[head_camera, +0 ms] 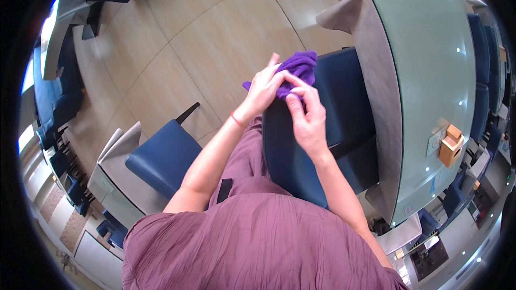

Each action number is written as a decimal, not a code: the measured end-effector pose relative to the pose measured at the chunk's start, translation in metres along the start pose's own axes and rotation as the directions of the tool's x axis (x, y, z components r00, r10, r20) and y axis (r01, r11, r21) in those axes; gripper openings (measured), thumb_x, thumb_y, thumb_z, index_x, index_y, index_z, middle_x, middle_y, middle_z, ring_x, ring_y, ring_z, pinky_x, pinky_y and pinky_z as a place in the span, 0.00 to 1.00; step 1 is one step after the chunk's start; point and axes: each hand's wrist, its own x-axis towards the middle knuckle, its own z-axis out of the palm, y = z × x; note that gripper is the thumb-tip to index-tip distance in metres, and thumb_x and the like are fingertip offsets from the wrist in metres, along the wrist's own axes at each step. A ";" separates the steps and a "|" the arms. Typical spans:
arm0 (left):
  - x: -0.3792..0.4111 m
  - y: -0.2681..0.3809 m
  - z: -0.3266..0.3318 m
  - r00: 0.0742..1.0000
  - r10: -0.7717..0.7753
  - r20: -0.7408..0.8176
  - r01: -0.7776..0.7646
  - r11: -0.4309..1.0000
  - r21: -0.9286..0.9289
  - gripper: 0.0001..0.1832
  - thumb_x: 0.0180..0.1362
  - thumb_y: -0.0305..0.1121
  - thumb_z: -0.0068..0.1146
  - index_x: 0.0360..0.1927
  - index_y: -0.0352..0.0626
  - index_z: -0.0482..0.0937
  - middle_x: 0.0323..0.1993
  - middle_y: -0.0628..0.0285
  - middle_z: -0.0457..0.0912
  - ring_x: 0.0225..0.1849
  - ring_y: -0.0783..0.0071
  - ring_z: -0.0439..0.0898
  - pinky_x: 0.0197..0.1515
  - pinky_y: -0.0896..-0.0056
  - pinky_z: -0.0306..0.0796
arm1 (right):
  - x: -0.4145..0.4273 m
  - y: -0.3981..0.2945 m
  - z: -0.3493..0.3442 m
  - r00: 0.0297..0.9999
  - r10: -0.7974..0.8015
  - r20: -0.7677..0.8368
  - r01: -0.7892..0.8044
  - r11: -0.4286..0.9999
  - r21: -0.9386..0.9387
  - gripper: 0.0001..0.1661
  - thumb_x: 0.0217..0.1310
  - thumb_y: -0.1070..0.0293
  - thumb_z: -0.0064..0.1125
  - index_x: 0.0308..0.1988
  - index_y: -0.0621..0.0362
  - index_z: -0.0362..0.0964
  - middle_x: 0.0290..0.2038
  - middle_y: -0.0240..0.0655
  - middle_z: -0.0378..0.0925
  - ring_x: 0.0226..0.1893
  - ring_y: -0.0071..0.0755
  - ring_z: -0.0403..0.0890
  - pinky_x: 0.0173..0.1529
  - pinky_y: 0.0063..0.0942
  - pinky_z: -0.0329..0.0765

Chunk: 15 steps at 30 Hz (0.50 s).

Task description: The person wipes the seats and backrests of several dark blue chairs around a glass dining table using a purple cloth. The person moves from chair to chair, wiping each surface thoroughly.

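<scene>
A bunched purple cloth (pixel 300 66) is between my two hands, above the backrest of a dark blue upholstered chair (pixel 286 161). My left hand (pixel 264 86) grips the cloth from the left, and a small corner of it sticks out past that hand. Bent fingers of my right hand (pixel 308 119) pinch the cloth's lower edge, close to the left fingertips. A thin red band circles my left wrist. The folds hide part of the fingers.
To the right stands a glass-topped table (pixel 435 68) with a grey tablecloth (pixel 379 56) hanging down. On it sits a wooden box (pixel 450 147) beside a small printed card (pixel 435 143). Another blue chair (pixel 165 157) is at my left, by a second covered table (pixel 117 189). Tiled floor (pixel 217 28) lies ahead.
</scene>
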 end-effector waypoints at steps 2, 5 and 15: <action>-0.040 0.011 0.007 0.976 0.052 -0.210 -0.048 0.999 0.023 0.24 0.68 0.30 0.48 0.65 0.31 0.71 0.66 0.43 0.73 0.75 0.40 0.58 0.72 0.54 0.59 | -0.022 -0.003 0.007 0.981 -0.169 0.090 0.183 0.968 -0.173 0.06 0.64 0.74 0.60 0.38 0.64 0.71 0.56 0.45 0.79 0.59 0.54 0.75 0.63 0.39 0.71; -0.113 -0.007 0.019 0.974 -0.006 -0.228 -0.005 0.999 -0.048 0.26 0.67 0.27 0.47 0.67 0.27 0.66 0.68 0.39 0.69 0.73 0.41 0.64 0.70 0.54 0.62 | -0.071 0.006 0.005 0.928 -0.179 0.327 0.315 0.844 -0.434 0.06 0.62 0.72 0.63 0.36 0.60 0.73 0.61 0.41 0.76 0.67 0.54 0.69 0.68 0.47 0.66; -0.227 -0.022 0.063 0.939 -0.342 0.019 0.343 0.934 -0.097 0.33 0.76 0.49 0.32 0.75 0.35 0.54 0.77 0.40 0.50 0.80 0.41 0.38 0.78 0.41 0.35 | -0.171 0.029 -0.037 0.800 -0.183 0.571 0.524 0.676 -0.518 0.07 0.57 0.66 0.67 0.34 0.53 0.75 0.64 0.34 0.74 0.71 0.50 0.64 0.71 0.53 0.59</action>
